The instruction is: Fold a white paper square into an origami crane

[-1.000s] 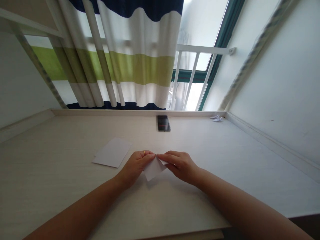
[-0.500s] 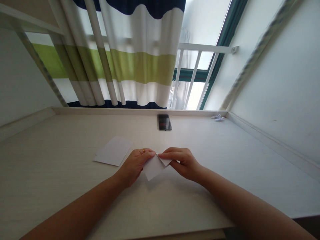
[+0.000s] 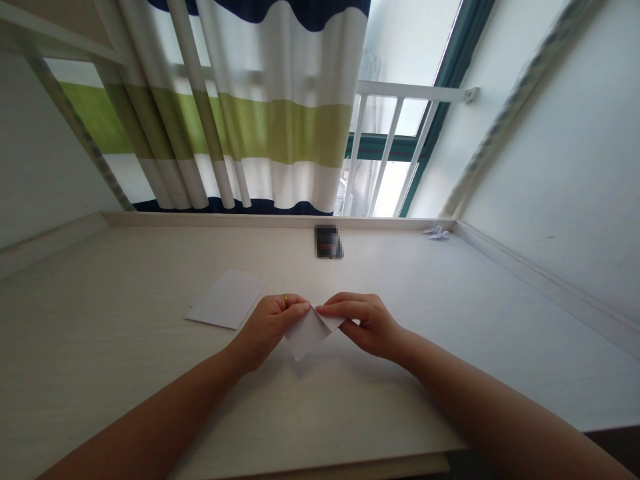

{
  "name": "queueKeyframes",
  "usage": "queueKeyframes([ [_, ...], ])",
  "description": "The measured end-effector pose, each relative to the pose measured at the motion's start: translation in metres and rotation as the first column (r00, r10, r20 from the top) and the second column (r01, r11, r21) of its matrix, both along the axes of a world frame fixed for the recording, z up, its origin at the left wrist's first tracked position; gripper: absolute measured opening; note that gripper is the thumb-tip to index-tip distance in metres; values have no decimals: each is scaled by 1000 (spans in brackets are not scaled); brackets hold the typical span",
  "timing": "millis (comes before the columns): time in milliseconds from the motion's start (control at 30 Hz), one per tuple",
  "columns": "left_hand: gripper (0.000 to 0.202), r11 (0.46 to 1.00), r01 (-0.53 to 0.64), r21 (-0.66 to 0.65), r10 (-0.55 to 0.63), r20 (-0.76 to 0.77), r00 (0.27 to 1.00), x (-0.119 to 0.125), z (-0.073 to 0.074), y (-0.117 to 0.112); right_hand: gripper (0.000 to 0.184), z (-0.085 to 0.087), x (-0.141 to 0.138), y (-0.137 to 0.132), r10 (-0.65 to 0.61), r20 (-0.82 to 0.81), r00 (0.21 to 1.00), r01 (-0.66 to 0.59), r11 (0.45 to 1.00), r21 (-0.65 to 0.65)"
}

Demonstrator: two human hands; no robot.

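A folded white sheet of paper (image 3: pixel 304 335) is held between both hands, slightly above the tabletop. My left hand (image 3: pixel 270 327) is closed, its thumb and fingers pinching the paper's upper left edge; a ring shows on one finger. My right hand (image 3: pixel 367 323) pinches the right side, where a small triangular flap is folded over. One corner of the paper points down toward me. Left of my left hand lies a small stack of white paper (image 3: pixel 225 300), flat on the table.
On the pale wooden table (image 3: pixel 310 420), a dark pixelated object (image 3: pixel 329 241) lies near the back edge. Small folded white paper pieces (image 3: pixel 437 233) sit in the far right corner. Behind are a striped curtain (image 3: pixel 285 127) and a white railing (image 3: pixel 410 91); walls flank both sides.
The view has shifted very slightly. Both hands keep their pinch on the paper, and its folded shape looks almost the same.
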State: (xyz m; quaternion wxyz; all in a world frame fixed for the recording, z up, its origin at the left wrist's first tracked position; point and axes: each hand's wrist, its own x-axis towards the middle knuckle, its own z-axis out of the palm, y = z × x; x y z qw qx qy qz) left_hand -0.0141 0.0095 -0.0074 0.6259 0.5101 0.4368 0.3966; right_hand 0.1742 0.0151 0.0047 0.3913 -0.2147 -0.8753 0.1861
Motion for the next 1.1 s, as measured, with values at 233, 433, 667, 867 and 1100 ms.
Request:
queueKeyframes([
  [233,18,995,-24,-98,34,106,994,4,9,-2,25,0,-2,-1,15,-82,997,-20,998,-61],
  [433,15,988,-35,-151,54,123,991,5,11,-4,25,0,-2,-2,31,-86,996,-37,997,-60],
  [667,18,987,21,-162,-2,121,993,4,11,-2,33,1,0,-3,68,-38,997,-68,998,0],
  [867,21,990,19,-142,-4,102,995,1,8,0,33,6,2,-3,132,-31,991,-135,983,-127],
  [1100,23,998,-53,39,55,-65,996,3,8,-3,23,5,-5,3,-110,-97,989,7,693,-721],
])
